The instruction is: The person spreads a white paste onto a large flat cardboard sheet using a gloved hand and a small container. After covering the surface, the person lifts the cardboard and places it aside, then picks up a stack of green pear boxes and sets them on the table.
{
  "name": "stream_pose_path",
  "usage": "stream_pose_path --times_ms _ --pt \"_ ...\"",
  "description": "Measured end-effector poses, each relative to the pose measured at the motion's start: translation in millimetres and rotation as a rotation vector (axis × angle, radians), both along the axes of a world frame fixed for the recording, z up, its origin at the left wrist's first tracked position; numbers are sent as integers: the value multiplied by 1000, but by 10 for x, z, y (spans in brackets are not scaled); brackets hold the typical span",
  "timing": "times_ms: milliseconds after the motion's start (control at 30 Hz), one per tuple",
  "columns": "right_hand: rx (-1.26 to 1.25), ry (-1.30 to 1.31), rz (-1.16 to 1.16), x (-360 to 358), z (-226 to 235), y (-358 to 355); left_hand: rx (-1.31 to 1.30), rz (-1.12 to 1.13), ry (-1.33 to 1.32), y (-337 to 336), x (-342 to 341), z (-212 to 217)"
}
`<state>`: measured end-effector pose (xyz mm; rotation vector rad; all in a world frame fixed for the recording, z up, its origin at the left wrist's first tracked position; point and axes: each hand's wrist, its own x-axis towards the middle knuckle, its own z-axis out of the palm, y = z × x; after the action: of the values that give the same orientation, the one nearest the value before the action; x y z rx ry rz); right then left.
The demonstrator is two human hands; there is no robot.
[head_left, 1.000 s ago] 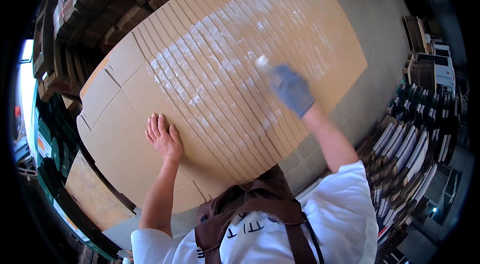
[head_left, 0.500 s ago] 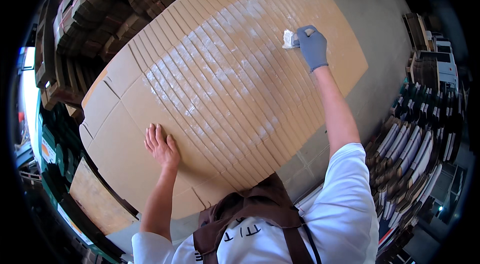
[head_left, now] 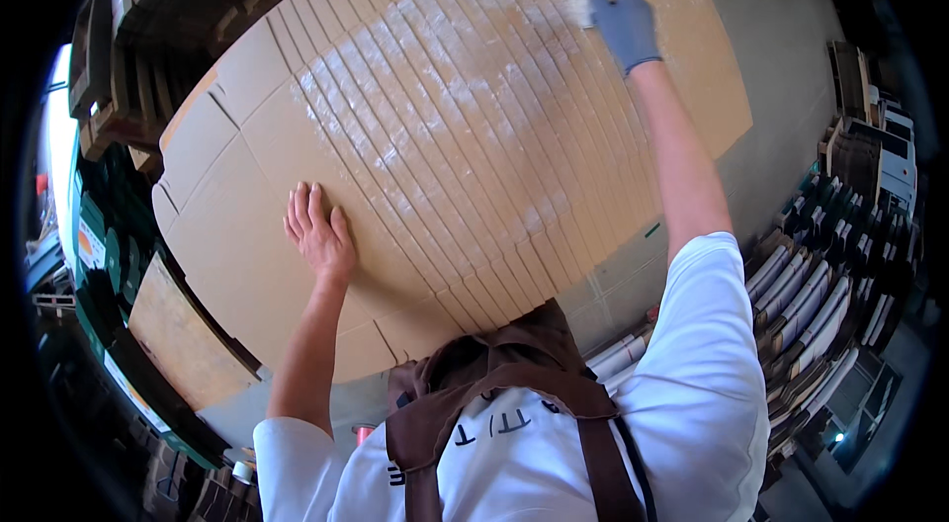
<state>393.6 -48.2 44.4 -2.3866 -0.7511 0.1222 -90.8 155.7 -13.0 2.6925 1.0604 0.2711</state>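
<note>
A fanned stack of flat brown cardboard sheets (head_left: 445, 146) lies spread over the work surface, its overlapped edges streaked with whitish glue. My left hand (head_left: 318, 233) is bare and rests flat, fingers apart, on the near left part of the cardboard. My right hand (head_left: 623, 23), in a blue glove, is stretched to the far right of the stack and holds a small white applicator (head_left: 580, 8) against the glued strips.
Piles of brown cardboard (head_left: 138, 38) stand at the far left. Upright stacks of folded boxes (head_left: 840, 255) line the right side. A loose cardboard sheet (head_left: 183, 334) sits at the lower left. Grey floor (head_left: 781, 57) shows at the right.
My right hand has swept the applicator from the middle of the stack to its far right end. My left hand has stayed pressed flat on the cardboard.
</note>
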Motion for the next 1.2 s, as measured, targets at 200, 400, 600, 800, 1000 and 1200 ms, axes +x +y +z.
stream_pose_path --times_ms 200,400,600,800,1000,1200 --pt "162 -101 289 -1429 362 -236 7 49 74 -3 -24 52" --pt "-177 -62 288 -2151 157 -1004 -29 49 42 -52 55 108" --pt "246 -28 415 -2669 260 -669 28 94 20 10 -29 -61" --pt "-115 66 389 -2334 160 -1170 44 74 11 -35 6 -58" --pt "-37 258 -75 -1182 142 -1593 73 59 -8 47 -22 -103" --pt "-57 170 111 -944 -41 -1693 103 9 -29 38 -95 -150"
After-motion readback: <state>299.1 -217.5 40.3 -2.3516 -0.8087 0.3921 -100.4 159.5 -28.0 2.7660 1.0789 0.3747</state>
